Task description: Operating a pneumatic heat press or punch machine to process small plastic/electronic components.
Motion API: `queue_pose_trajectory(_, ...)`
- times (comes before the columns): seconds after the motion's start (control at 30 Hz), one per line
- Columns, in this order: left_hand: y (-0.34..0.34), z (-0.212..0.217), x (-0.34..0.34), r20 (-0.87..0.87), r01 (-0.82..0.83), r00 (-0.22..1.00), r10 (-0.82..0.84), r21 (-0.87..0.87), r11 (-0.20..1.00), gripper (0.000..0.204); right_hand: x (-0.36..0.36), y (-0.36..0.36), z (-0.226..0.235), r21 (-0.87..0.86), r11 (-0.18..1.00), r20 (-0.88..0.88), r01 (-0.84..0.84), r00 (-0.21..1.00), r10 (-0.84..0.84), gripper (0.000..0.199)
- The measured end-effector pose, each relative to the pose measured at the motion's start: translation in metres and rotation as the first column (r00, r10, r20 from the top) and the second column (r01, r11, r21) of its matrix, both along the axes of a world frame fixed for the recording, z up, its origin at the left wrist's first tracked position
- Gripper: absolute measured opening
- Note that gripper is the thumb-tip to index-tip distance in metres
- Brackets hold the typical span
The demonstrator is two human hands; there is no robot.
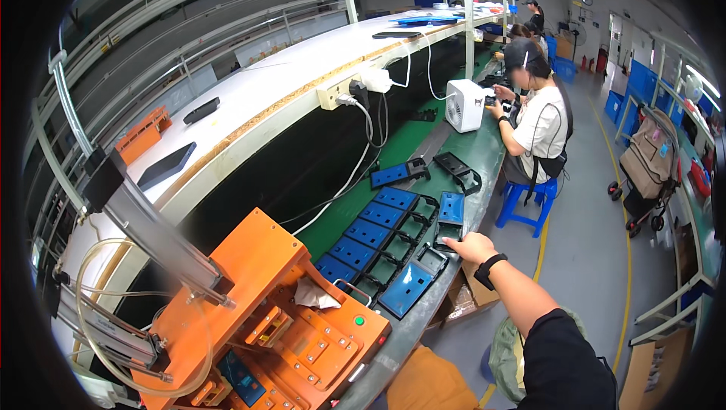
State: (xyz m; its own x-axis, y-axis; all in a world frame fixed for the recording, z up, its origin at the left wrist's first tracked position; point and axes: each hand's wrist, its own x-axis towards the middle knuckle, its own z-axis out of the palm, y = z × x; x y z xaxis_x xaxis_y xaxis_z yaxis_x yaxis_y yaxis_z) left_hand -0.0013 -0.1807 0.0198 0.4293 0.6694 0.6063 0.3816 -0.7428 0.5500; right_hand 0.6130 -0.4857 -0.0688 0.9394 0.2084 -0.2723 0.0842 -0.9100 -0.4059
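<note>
Head view: right hand (470,246) rests flat, grip open, on a blue-and-black plastic tray (449,218) at its 11 o'clock; likely light, stiff; take by its rim. Left hand unseen.

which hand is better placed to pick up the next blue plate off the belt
Right, most likely. The right hand already reaches out over the green belt, its fingers at the blue plates near the edge. The left hand is not in view, so its reach cannot be judged.
</note>
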Motion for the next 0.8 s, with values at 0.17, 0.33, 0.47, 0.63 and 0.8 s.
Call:
queue_pose_trajectory(0.17,0.003,-0.012,-0.003,-0.004,-0.054,0.999,0.054,0.017,0.998,0.035,0.01,0.0,0.033,-0.175,0.981,0.011,-0.081,0.996,0.084,0.106)
queue_pose_trajectory(0.33,0.004,-0.026,-0.007,0.097,-0.196,0.974,0.206,-0.105,0.975,0.039,0.07,0.035,0.064,0.065,0.98,0.381,-0.187,0.913,0.149,0.06)
queue_pose_trajectory(0.47,-0.002,-0.021,0.008,0.113,-0.203,0.974,0.197,0.038,0.979,0.039,0.16,0.108,0.041,-0.055,0.935,0.546,-0.35,0.773,0.321,0.043)
queue_pose_trajectory(0.63,-0.003,-0.007,0.016,0.105,-0.196,0.976,0.192,0.034,0.98,0.049,0.212,0.17,0.022,-0.515,0.842,0.342,-0.16,0.863,0.373,0.04)
queue_pose_trajectory(0.8,-0.012,-0.011,0.029,0.154,-0.225,0.957,0.246,-0.143,0.964,0.052,0.236,0.186,0.004,-0.559,0.819,0.374,-0.127,0.844,0.385,0.026)
